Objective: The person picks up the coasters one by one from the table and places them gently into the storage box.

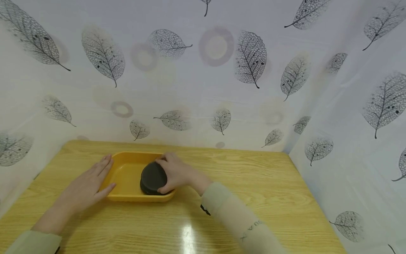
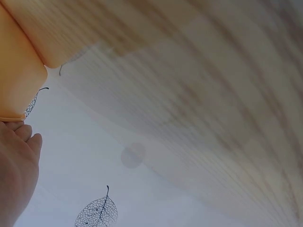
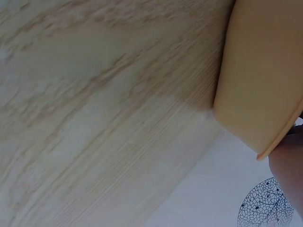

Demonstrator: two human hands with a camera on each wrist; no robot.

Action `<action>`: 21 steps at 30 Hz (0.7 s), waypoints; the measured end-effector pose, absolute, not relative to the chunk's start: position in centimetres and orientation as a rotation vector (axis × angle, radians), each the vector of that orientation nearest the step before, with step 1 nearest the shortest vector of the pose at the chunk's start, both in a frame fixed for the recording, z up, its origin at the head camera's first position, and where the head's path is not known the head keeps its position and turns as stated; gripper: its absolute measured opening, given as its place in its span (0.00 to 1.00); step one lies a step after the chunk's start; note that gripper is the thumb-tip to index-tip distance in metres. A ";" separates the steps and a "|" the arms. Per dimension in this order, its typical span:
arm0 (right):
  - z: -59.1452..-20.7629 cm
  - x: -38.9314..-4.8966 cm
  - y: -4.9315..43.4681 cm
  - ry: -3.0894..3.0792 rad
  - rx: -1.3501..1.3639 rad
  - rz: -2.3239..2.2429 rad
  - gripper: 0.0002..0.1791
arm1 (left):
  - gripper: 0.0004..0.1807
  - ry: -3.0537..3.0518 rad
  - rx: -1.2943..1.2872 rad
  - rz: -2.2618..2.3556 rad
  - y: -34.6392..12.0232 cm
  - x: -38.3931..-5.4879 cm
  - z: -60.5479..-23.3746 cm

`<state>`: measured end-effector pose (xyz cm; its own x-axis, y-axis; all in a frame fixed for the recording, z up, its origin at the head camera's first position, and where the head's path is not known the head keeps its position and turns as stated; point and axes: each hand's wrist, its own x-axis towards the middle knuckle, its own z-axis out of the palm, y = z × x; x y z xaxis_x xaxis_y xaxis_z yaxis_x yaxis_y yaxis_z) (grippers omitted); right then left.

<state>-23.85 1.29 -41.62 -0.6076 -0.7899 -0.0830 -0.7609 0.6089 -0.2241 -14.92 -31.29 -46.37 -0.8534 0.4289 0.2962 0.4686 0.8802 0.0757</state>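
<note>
A shallow yellow tray (image 1: 127,178) sits on the wooden table, left of centre. Inside its right end is a dark, round, lidded-looking container (image 1: 153,177), which my right hand (image 1: 178,172) grips from the right, thumb at the near side and fingers at the far side. Along the tray's left rim my left hand (image 1: 83,188) rests with straight fingers, thumb extended over the near-left corner. The left wrist view catches the tray's outer wall (image 2: 21,71) above the fingertips. In the right wrist view, part of the right hand (image 3: 289,165) shows at the rim; the container is mostly hidden there.
The wood-grain table (image 1: 250,197) stretches right and toward me, with a bright reflection near the front. Pale sheeting (image 1: 190,88) printed with dark leaves stands behind the table and along both sides.
</note>
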 end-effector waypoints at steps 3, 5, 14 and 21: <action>-42.1 -23.9 0.9 2.665 -1.289 -0.144 0.58 | 0.47 -2.775 -0.680 -0.207 -31.3 -14.9 -46.4; -42.3 -23.8 0.7 2.676 -1.301 -0.066 0.58 | 0.47 -2.769 -0.681 -0.207 -31.4 -14.9 -46.5; -42.7 -23.6 0.2 2.730 -1.340 0.146 0.58 | 0.46 -2.772 -0.687 -0.214 -31.4 -15.0 -46.5; -43.0 -23.6 0.3 2.728 -1.347 0.167 0.57 | 0.47 -2.780 -0.683 -0.205 -31.3 -14.9 -46.5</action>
